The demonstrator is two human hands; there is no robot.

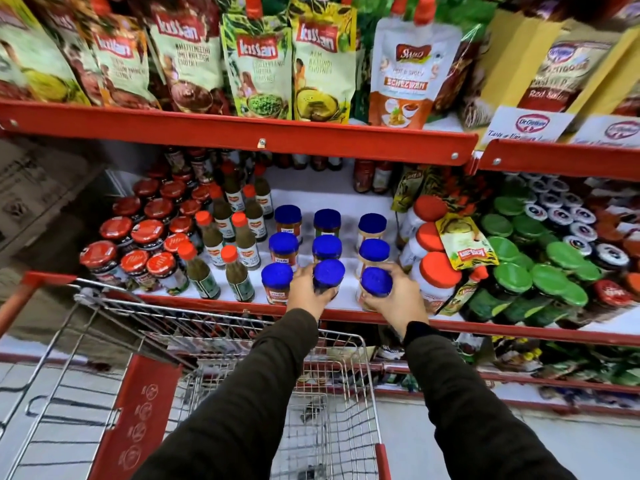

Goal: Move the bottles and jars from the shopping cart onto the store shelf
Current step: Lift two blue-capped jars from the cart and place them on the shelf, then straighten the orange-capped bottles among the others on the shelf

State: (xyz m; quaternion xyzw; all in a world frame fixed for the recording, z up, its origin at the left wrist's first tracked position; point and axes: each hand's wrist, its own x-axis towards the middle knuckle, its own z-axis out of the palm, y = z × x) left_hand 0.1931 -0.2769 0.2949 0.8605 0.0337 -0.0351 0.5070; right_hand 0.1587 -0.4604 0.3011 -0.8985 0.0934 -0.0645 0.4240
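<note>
Several blue-lidded jars stand in three rows on the white middle shelf (332,199). My left hand (306,292) is wrapped around the front jar of the middle row (329,274), at the shelf's front edge. My right hand (394,303) grips the front jar of the right row (375,282). Another blue-lidded jar (277,276) stands free just left of my left hand. The wire shopping cart (332,393) sits below my arms, its basket mostly hidden by my dark sleeves.
Red-capped green sauce bottles (239,268) and red-lidded jars (138,237) fill the shelf's left. White jars with orange lids (438,271) and green-lidded jars (550,278) crowd the right. Sauce pouches (258,64) stand on the red-edged shelf above. The cart's red child seat flap (138,410) is at lower left.
</note>
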